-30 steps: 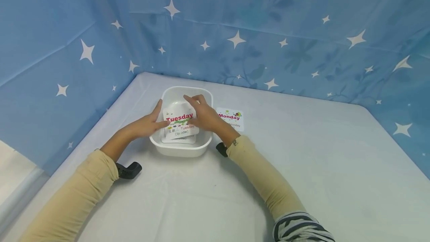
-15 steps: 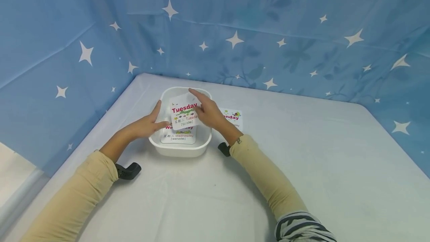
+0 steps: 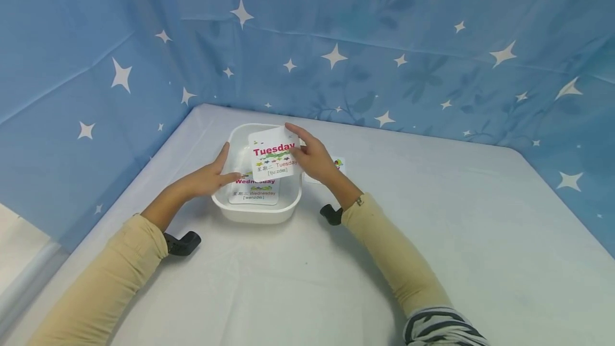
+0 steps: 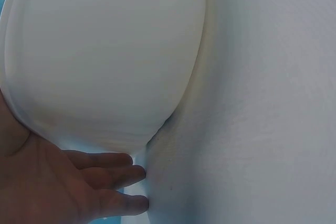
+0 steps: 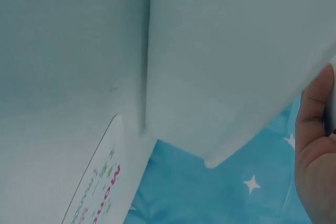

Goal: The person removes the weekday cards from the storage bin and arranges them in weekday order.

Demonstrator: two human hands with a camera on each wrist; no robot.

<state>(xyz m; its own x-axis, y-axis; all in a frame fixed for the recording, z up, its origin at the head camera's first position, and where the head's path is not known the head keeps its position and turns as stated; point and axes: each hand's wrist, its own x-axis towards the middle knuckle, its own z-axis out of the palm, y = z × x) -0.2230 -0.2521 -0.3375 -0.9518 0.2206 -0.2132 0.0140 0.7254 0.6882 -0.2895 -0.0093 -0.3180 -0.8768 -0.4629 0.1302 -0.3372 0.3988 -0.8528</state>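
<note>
My right hand (image 3: 314,158) pinches a white "Tuesday" word card (image 3: 270,156) by its right edge, holding it tilted over a white plastic basin (image 3: 259,217). Beneath that card, a "Wednesday" card (image 3: 253,195) lies inside the basin, its upper part covered. At the basin's left side my left hand (image 3: 204,179) grips the wall, thumb over the rim and fingers along the outside. The left wrist view shows these outstretched fingers (image 4: 113,177) against the basin's outer wall (image 4: 105,66). Only part of my right hand shows at the edge of the right wrist view.
A "Monday" card (image 3: 339,164) lies on the white-covered table (image 3: 432,202) right of the basin, partly behind my right hand. Black wrist devices (image 3: 183,243) sit below both wrists. A blue curtain with white stars (image 3: 307,41) hangs behind the table.
My right hand has lifted the "Tuesday" card up and to the right, uncovering the "Wednesday" card below it. My left hand stays at the basin's rim.
</note>
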